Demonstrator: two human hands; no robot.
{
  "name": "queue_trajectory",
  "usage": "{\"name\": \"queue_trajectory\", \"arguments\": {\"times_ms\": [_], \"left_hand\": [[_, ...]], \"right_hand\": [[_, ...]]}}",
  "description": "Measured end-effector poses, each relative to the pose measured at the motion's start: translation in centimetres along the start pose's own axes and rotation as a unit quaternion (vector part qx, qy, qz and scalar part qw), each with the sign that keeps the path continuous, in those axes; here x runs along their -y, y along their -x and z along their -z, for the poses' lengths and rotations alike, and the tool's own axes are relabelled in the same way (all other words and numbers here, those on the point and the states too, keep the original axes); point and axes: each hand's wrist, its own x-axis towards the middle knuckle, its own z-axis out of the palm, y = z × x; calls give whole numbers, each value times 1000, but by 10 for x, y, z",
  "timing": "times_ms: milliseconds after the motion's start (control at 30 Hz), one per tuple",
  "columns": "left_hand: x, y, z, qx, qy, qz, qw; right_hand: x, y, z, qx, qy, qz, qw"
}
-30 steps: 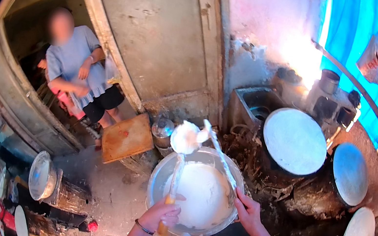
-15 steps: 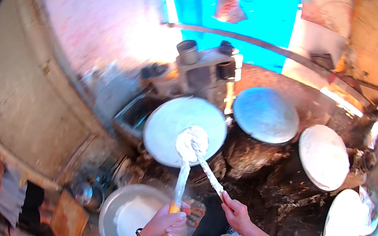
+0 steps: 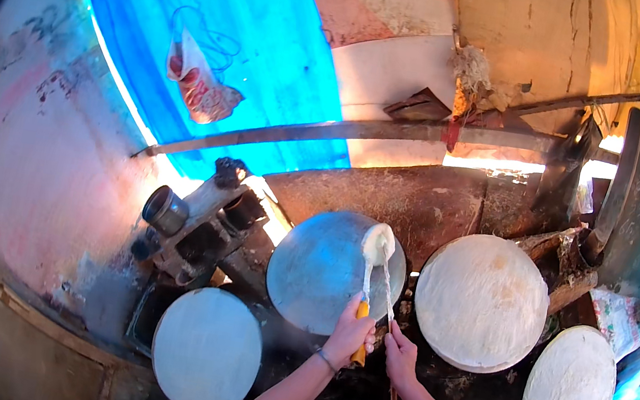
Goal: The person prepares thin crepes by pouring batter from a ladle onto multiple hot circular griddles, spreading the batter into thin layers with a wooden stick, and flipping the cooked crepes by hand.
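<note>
My left hand (image 3: 347, 337) is closed around the yellow handle of a ladle (image 3: 363, 312). Thick white batter (image 3: 376, 245) coats its shaft and fills its head. Closed on a thin stick (image 3: 388, 291), also smeared white, is my right hand (image 3: 400, 357). The stick's far end meets the batter at the ladle's head. Both tools reach over the far right part of a round grey griddle (image 3: 309, 269), whose visible surface is bare. To its right, another round griddle (image 3: 481, 303) carries a rough white layer.
A smooth whitish round plate (image 3: 208, 352) sits at the near left, and a white-coated round (image 3: 569, 394) at the right. Behind the left one stands a block with dark metal cups (image 3: 166, 211). A long beam (image 3: 397, 133) crosses the back by a blue sheet (image 3: 260, 48).
Both hands have carried the ladle, stick and batter rightward, from above the left round plate to the grey griddle. My view has turned right; the basin of white stuff has left it.
</note>
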Motion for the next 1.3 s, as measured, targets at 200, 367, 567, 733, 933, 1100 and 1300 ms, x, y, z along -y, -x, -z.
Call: {"name": "queue_trajectory", "arguments": {"times_ms": [200,367,567,733,933,1100,1300], "left_hand": [[16,-100,30,-117,-367,-42,922],[39,-163,124,-145,-516,-214,817],[4,-160,118,-165,-520,-154,824],[-15,-163,123,-185,-545,-188,796],[-32,-156,150,-203,-423,-101,877],[-21,-111,173,-175,-111,-57,977],[13,-35,169,-183,61,-21,981]], "right_hand": [[34,-41,11,57,-169,-292,940],[22,-50,-33,-24,-206,-275,939],[38,-74,-44,-46,-296,-240,923],[19,-96,-78,-40,-208,-202,956],[-18,-125,-99,-89,-126,-130,980],[34,-137,-91,-9,-54,-161,985],[-30,-144,-126,-16,126,122,984]]}}
